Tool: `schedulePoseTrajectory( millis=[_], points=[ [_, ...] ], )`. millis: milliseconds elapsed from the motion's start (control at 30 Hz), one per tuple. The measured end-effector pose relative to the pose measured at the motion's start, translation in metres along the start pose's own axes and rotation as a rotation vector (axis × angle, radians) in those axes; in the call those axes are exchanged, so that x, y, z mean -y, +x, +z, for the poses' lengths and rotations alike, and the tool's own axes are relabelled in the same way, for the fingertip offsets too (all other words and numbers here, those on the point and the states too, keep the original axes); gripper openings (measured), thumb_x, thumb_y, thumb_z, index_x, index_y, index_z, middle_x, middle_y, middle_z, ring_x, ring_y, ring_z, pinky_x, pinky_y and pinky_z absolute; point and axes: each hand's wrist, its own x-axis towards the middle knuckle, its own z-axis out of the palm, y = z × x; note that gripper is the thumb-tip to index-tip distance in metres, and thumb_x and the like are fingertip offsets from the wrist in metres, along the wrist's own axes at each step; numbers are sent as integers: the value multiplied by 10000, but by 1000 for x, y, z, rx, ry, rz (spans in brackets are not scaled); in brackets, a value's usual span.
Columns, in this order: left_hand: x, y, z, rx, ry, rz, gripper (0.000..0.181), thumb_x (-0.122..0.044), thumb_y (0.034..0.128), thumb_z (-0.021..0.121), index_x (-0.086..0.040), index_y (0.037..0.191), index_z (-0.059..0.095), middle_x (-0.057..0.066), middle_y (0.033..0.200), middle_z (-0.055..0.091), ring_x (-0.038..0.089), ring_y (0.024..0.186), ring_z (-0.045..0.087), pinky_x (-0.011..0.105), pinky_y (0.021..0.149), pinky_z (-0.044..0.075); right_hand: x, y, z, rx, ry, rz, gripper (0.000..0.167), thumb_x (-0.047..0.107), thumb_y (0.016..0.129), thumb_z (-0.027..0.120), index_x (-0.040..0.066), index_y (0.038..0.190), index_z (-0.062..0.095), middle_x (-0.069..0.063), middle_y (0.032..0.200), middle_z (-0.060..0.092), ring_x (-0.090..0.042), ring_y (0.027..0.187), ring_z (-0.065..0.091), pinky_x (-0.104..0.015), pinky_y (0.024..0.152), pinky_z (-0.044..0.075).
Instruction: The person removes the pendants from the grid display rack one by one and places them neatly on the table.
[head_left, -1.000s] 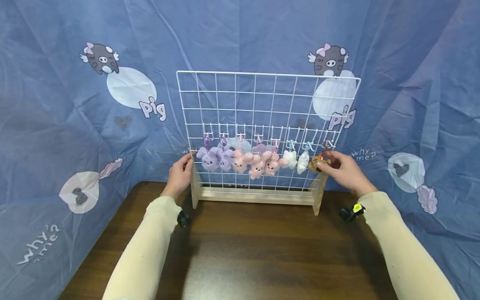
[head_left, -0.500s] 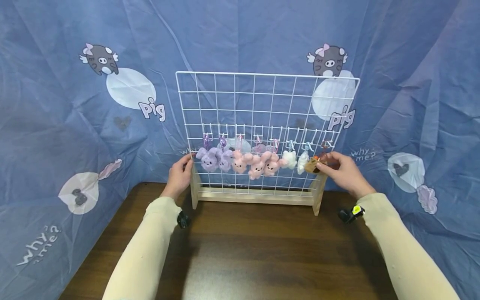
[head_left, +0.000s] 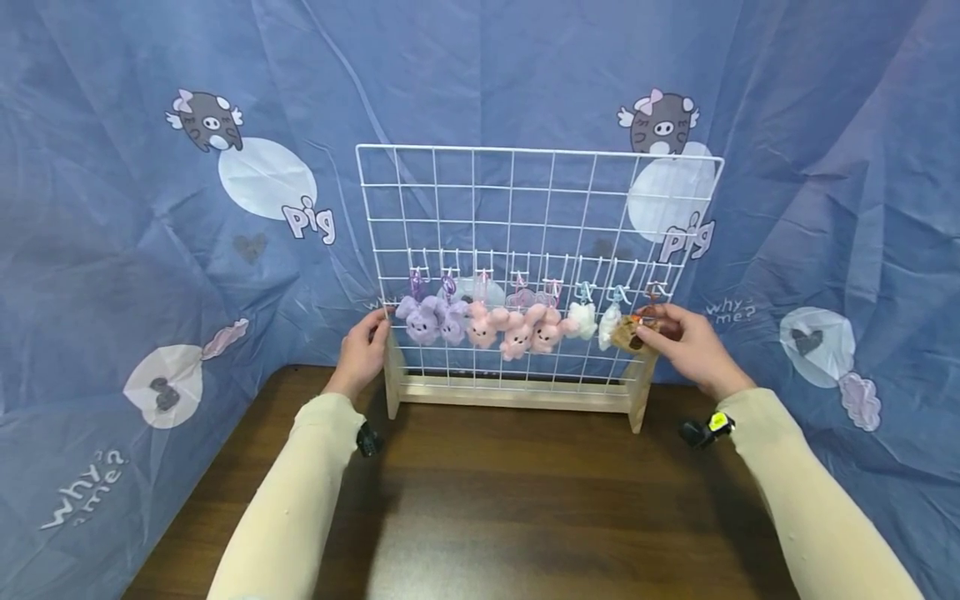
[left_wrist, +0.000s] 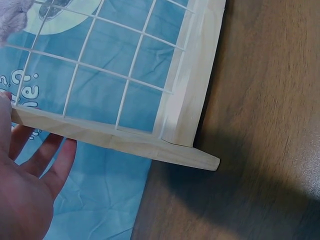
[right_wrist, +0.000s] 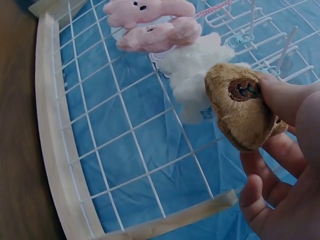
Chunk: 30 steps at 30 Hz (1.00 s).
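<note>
Brown plush toy (head_left: 628, 335) pinched at the right end of a hanging row

The toy is held in the grip of the right hand (head_left: 693, 348), between thumb and fingers, beside two white plush toys (head_left: 582, 320). The wooden stand (head_left: 393, 379) is gripped at its left post by the left hand (head_left: 362, 357). Along the white wire grid (head_left: 540, 152), two purple plush toys (head_left: 421, 320) and three pink plush toys (head_left: 516, 335) are also hung, above a brown counter (head_left: 517, 492).

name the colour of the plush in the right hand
The plush is light brown with a darker brown patch; the right wrist view shows it best.
</note>
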Motion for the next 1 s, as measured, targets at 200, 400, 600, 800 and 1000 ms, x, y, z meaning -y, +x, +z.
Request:
schedulePoseTrajectory(
  millis=[200, 400, 600, 800, 1000],
  points=[
    [4, 1, 1, 12, -21, -16, 369, -299, 1139, 464, -170, 1456, 603, 159, 1321, 688, 352, 1256, 620, 546, 1070, 469, 0, -4, -2, -2, 6, -44, 372, 200, 1041, 690, -37, 1322, 628, -202, 1093, 745, -44, 860, 672, -249, 725, 571],
    [7, 2, 0, 24, -59, -26, 384, -310, 1133, 483, -139, 1465, 573, 213, 1406, 647, 392, 1298, 614, 563, 1075, 486, 1, -8, -3, 41, 83, -53, 358, 133, 1041, 677, -80, 1319, 602, -255, 1193, 712, 12, 928, 694, -265, 758, 620],
    [9, 1, -1, 39, -88, -56, 425, -351, 1129, 490, -138, 1494, 540, 219, 1456, 614, 391, 1332, 594, 560, 1042, 521, 6, -12, -5, 70, 159, -13, 341, 141, 1042, 679, -67, 1301, 600, -31, 1072, 747, -62, 911, 720, -381, 733, 650],
    [10, 0, -2, 60, -109, -83, 450, -371, 1131, 480, -150, 1521, 517, 216, 1503, 575, 389, 1356, 570, 568, 1011, 542, 8, -14, -5, 38, 216, -44, 284, 120, 1045, 668, -96, 1212, 593, 105, 968, 714, -60, 855, 705, -373, 684, 650],
    [9, 1, -1, 68, -147, -91, 434, -339, 1133, 484, -141, 1518, 518, 210, 1506, 574, 369, 1318, 594, 546, 961, 567, 8, -15, -5, 5, 276, -54, 213, 108, 1044, 665, -68, 1149, 605, 102, 954, 734, -69, 842, 720, -380, 689, 649]
  ],
)
